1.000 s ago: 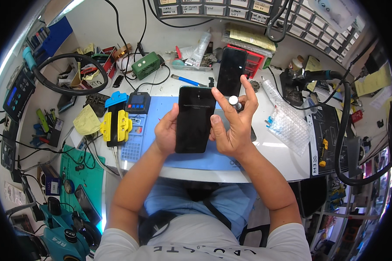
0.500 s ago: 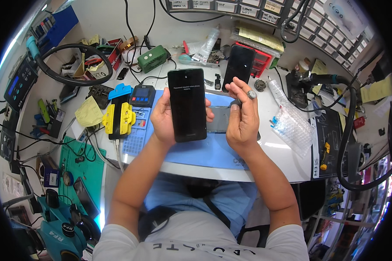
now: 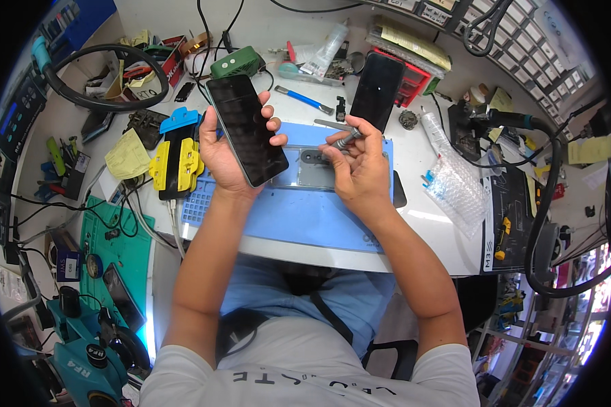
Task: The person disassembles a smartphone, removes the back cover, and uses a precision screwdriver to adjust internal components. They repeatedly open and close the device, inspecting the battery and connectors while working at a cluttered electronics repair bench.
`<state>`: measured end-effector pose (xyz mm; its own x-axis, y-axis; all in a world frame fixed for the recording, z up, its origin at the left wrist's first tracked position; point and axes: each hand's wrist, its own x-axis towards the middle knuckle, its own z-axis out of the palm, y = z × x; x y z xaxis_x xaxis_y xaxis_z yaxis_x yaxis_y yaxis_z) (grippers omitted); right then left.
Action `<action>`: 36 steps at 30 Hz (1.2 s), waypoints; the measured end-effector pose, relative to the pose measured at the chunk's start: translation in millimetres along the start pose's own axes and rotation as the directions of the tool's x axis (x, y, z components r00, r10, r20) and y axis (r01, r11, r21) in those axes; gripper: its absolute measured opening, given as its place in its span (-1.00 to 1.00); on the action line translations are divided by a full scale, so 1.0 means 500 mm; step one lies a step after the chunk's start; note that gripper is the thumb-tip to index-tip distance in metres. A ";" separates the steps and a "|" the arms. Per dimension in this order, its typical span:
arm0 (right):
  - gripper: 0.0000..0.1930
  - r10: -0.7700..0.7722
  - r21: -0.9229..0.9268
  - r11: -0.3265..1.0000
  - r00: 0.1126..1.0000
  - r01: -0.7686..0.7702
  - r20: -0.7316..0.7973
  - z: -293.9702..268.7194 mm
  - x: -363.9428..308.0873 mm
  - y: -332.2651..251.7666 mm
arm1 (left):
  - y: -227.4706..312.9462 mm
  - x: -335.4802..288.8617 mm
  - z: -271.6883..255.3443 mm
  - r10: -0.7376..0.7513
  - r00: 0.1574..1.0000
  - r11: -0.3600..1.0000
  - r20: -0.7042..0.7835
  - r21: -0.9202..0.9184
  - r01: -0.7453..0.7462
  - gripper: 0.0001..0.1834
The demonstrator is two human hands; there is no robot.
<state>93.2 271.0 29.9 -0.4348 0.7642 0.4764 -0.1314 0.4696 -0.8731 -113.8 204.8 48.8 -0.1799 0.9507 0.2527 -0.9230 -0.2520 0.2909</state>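
Observation:
My left hand [image 3: 223,161] is wrapped round a black phone [image 3: 248,132], which is tilted with its dark screen facing up. Between the fingertips of my right hand [image 3: 361,166] is a slim metal tool [image 3: 334,125] with a flat grey blade pointing left and a knurled grip. Its exact kind is unclear. Behind and below the hands, on the blue work mat [image 3: 299,217], lies a grey or clear phone back or case [image 3: 313,175] with camera openings, partly covered by my right hand.
A second dark phone [image 3: 379,88] stands behind my right hand. A blue-handled tool [image 3: 304,100] lies beyond the mat. To the left are a yellow and blue clamp [image 3: 178,159] and a green box [image 3: 236,62]; to the right, bubble wrap [image 3: 458,197] and a black cable loop [image 3: 538,224].
The held phone has tilted and moved left and up. My right hand has shifted left, and the tool's blade now shows. The phone screen's text is no longer visible.

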 end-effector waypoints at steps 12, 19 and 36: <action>-0.42 -0.019 0.108 0.994 0.993 0.031 -0.117 0.002 0.000 -0.006 | -0.018 0.001 0.017 0.192 0.922 0.869 -0.337 0.494 -0.001 -0.32; -0.39 -0.084 0.213 0.963 0.933 0.167 -0.351 -0.052 0.026 -0.029 | -0.066 0.003 0.012 0.169 0.931 0.740 -0.325 0.665 0.098 -0.53; -0.39 -0.069 0.333 0.921 0.929 0.199 -0.365 -0.076 0.032 -0.036 | -0.105 -0.023 0.052 -0.116 0.980 0.563 -0.160 0.802 0.198 -0.43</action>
<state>122.4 291.7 57.4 -0.0698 0.8384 0.5405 -0.5049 0.4376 -0.7440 -54.3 202.4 54.3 -0.1238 0.9901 0.0659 -0.2825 -0.0988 0.9542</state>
